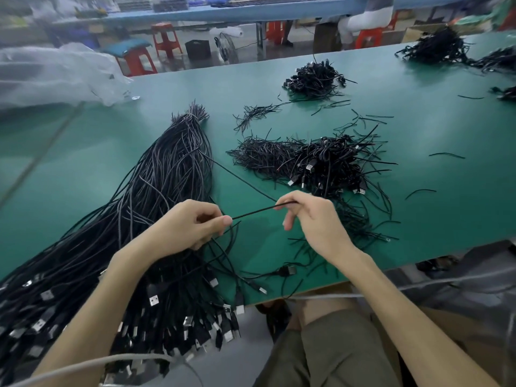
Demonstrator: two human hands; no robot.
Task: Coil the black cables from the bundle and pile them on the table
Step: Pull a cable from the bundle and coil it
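Observation:
A thick bundle of long black cables (156,191) lies across the green table (83,163) on the left, its USB plugs hanging over the near edge. My left hand (190,224) pinches one black cable (259,210) above the bundle. My right hand (310,216) pinches the same cable a short way to the right, so a taut stretch runs between the two hands. From my right hand the cable runs back up-left to the bundle. A pile of coiled cables (326,163) sits just beyond my right hand.
A second coiled pile (315,78) lies farther back, with more heaps (438,47) at the far right. Loose cable scraps (363,121) are scattered over the table. A crumpled clear plastic bag (55,76) covers the far left. Red stools (164,39) stand beyond the table.

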